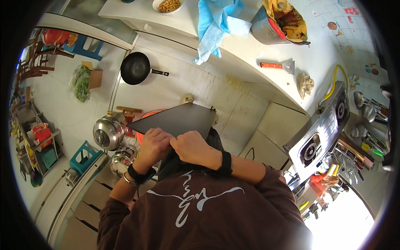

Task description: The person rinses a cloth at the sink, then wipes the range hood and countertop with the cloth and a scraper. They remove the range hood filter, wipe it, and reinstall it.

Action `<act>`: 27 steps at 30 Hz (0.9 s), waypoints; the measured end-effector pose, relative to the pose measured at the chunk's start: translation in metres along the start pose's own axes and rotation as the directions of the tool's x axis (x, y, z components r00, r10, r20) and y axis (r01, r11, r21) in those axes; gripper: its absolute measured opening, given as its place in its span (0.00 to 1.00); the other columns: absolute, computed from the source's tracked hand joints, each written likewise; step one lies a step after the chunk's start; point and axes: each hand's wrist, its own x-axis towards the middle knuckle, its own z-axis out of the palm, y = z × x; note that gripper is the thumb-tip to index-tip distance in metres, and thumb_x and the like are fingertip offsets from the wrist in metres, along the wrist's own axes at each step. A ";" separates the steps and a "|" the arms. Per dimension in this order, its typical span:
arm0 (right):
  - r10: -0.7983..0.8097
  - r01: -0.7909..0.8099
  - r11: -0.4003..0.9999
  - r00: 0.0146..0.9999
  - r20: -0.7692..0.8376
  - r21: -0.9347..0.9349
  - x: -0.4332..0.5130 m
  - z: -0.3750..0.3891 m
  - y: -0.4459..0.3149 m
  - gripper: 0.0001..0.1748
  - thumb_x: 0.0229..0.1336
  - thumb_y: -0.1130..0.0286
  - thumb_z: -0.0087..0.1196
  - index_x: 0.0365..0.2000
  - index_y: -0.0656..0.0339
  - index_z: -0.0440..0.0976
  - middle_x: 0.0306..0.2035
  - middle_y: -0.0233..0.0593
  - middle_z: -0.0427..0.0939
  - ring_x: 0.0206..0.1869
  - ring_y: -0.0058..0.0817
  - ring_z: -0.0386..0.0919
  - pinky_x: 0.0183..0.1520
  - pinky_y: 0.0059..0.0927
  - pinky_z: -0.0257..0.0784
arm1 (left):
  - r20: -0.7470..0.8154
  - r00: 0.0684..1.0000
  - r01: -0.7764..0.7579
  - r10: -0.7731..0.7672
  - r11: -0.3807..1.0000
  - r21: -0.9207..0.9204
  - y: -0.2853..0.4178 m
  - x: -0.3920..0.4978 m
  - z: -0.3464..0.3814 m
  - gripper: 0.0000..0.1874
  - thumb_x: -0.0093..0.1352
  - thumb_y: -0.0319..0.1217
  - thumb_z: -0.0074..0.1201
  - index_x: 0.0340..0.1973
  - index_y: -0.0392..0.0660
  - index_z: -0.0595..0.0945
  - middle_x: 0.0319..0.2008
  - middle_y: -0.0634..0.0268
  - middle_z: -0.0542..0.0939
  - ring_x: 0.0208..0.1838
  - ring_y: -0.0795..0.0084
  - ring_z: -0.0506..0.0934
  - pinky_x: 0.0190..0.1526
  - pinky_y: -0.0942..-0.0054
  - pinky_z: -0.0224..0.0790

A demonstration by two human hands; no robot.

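Note:
Both my hands grip the near edge of a flat dark grey panel (178, 120), which slants away in front of my body. My left hand (155, 143) holds it nearer its pointed left corner; my right hand (192, 148) is beside it, the two almost touching at the thumbs. Fingertips under the panel are hidden. A small dark hook or clip (213, 108) shows at its far right corner. Behind the panel a pinkish-red basin (153, 113) is partly covered. A black frying pan (135, 68) lies on the floor farther off.
On the counter (247, 50) are blue cloths (215, 28), a lined metal bucket (275, 25), an orange-handled scraper (275, 65) and a crumpled rag (304, 85). A gas stove (318, 137) stands right. Steel pots (107, 132), a teal stool (84, 157) and bagged greens (82, 83) are left.

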 end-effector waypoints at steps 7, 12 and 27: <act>-0.015 0.015 1.000 1.000 -0.004 0.028 0.046 0.008 -0.002 0.05 0.46 0.72 0.57 0.24 0.62 0.73 0.20 0.45 0.78 0.24 0.47 0.78 0.27 0.46 0.72 | -0.011 0.996 0.090 -0.090 0.995 0.044 -0.023 -0.008 -0.016 0.09 0.50 0.25 0.62 0.27 0.44 0.80 0.28 0.68 0.79 0.33 0.62 0.75 0.35 0.64 0.66; 0.028 -0.021 0.990 0.999 -0.047 0.139 0.084 0.007 -0.009 0.11 0.42 0.72 0.60 0.28 0.64 0.73 0.25 0.48 0.78 0.29 0.50 0.79 0.30 0.45 0.73 | -0.055 0.989 0.138 -0.136 0.990 0.039 -0.045 -0.013 -0.023 0.08 0.51 0.22 0.60 0.27 0.42 0.79 0.26 0.64 0.77 0.32 0.58 0.74 0.36 0.61 0.69; 0.108 0.163 0.769 0.920 -0.377 0.619 0.073 0.011 0.029 0.25 0.53 0.64 0.64 0.50 0.61 0.71 0.46 0.46 0.73 0.48 0.43 0.75 0.51 0.39 0.74 | -0.030 0.912 0.391 -0.409 0.888 -0.241 -0.057 0.003 -0.017 0.15 0.55 0.22 0.66 0.39 0.46 0.88 0.30 0.60 0.82 0.35 0.60 0.79 0.39 0.65 0.70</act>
